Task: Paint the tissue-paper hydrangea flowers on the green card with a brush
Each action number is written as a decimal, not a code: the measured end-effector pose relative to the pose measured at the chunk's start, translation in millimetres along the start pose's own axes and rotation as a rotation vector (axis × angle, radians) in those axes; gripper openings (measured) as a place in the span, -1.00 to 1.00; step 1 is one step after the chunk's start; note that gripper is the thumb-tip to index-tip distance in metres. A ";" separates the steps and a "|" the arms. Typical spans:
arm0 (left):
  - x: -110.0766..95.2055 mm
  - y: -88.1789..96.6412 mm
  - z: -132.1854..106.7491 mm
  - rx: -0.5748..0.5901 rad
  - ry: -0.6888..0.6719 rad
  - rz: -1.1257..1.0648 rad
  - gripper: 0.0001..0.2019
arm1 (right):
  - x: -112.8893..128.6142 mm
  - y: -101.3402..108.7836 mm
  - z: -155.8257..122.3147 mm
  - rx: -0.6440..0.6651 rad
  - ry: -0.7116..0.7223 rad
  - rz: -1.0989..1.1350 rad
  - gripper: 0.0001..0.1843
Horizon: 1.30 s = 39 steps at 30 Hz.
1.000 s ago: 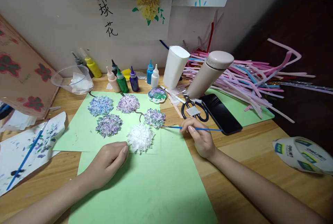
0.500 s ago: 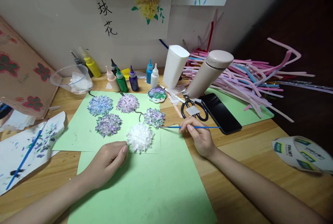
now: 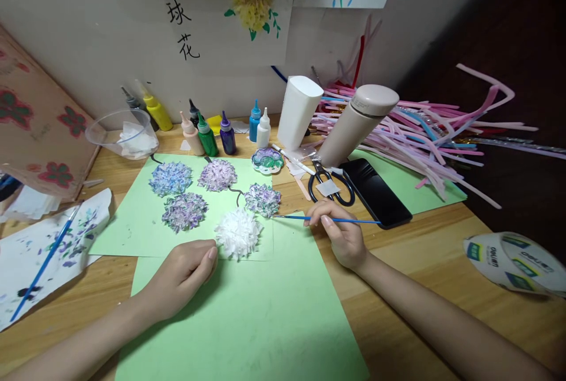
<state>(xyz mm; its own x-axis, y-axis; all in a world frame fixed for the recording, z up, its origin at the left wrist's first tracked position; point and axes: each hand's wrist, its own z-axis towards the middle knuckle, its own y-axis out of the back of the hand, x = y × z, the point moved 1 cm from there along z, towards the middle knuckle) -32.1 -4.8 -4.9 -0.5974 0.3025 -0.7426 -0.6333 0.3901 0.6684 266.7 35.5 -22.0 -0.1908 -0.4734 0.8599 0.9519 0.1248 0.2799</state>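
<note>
Near side: a passage lies between my left hand (image 3: 183,278) and my right forearm (image 3: 411,298), over the bare lower part of the green sheet (image 3: 252,322). Directly beside my left fingertips, the white paper flower (image 3: 239,232) obstructs level travel; the space above it is open. Forward of my right hand (image 3: 338,233), the scissors (image 3: 311,191) and phone (image 3: 380,195) obstruct. The paintbrush (image 3: 354,220) bars low crossing between painted flower (image 3: 262,200) and phone. Right: bare wood (image 3: 424,248) extends to the tape roll (image 3: 486,254).
</note>
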 end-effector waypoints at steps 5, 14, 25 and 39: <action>-1.1 0.6 -0.4 0.004 0.001 -0.003 -0.57 | 0.0 -0.6 2.1 0.039 -0.022 -0.036 -0.75; -2.6 0.7 0.1 0.001 0.011 0.002 -0.57 | 2.1 -0.1 3.1 0.001 -0.037 -0.082 -0.73; -1.6 0.6 -0.3 0.011 0.014 -0.009 -0.58 | 0.6 -0.1 3.3 0.015 -0.037 -0.101 -0.81; -2.9 1.0 0.6 0.000 0.002 -0.005 -0.58 | 6.4 -1.2 7.0 0.026 0.028 -0.135 -0.83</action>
<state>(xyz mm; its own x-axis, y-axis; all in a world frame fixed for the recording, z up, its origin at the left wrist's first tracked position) -30.7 -4.8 -2.1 -0.5954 0.2984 -0.7460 -0.6363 0.3918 0.6646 262.6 38.4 -13.8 -0.3100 -0.5112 0.8016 0.9112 0.0806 0.4039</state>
